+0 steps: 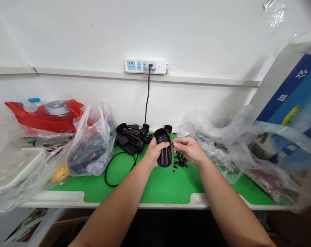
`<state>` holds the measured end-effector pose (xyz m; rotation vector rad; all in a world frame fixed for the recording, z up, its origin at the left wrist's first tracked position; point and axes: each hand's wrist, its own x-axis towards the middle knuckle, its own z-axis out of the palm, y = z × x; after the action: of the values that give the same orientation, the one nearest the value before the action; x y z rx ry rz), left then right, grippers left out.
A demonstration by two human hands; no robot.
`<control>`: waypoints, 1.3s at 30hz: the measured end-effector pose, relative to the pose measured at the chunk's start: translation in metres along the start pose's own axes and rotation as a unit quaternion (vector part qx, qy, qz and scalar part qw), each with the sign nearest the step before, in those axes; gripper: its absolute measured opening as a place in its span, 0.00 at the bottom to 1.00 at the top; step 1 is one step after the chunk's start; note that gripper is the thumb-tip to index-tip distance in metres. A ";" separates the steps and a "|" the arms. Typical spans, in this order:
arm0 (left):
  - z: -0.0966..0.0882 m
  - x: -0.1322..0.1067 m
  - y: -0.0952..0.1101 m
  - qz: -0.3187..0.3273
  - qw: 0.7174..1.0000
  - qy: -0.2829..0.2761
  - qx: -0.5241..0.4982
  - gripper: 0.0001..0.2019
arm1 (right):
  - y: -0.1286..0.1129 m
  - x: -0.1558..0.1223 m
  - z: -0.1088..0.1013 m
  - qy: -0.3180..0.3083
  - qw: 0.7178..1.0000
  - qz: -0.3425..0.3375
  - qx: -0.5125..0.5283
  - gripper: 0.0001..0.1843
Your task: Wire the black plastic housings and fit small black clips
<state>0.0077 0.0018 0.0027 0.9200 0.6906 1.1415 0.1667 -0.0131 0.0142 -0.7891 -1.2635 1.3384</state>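
In the head view my left hand (154,152) is closed around a black plastic housing (164,158), with the thumb across its front. The housing has a round opening at its top and a long hollow lower part. A thin red wire (170,155) hangs down along its right side. At the housing's right edge, my right hand (188,148) pinches with thumb and forefinger. Whatever sits between those fingertips is too small to make out. Below the right hand, a pile of small black parts (180,160) lies on the green mat (160,192).
More black housings (129,142) with wires lie to the left. A black cable (147,99) runs from the power strip (145,66) down to the mat and loops there. Plastic bags (90,147) crowd the left; clear plastic wrap (222,140) and a blue box (294,103) stand right.
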 end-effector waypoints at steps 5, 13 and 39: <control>0.001 -0.002 0.001 0.001 1.000 0.008 0.015 0.23 | -0.001 0.000 0.000 0.034 0.999 -0.009 -0.012 0.17; 0.000 -0.001 0.000 0.014 1.000 0.000 0.010 0.25 | -0.001 -0.001 0.000 0.052 0.998 0.031 -0.013 0.16; -0.008 0.004 -0.005 0.148 0.978 0.058 0.134 0.23 | 0.014 -0.006 0.026 0.015 0.892 -0.206 -0.403 0.20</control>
<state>0.0038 0.0068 -0.0053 1.2220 0.8361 1.3954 0.1397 -0.0235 0.0054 -1.0091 -1.8639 0.4217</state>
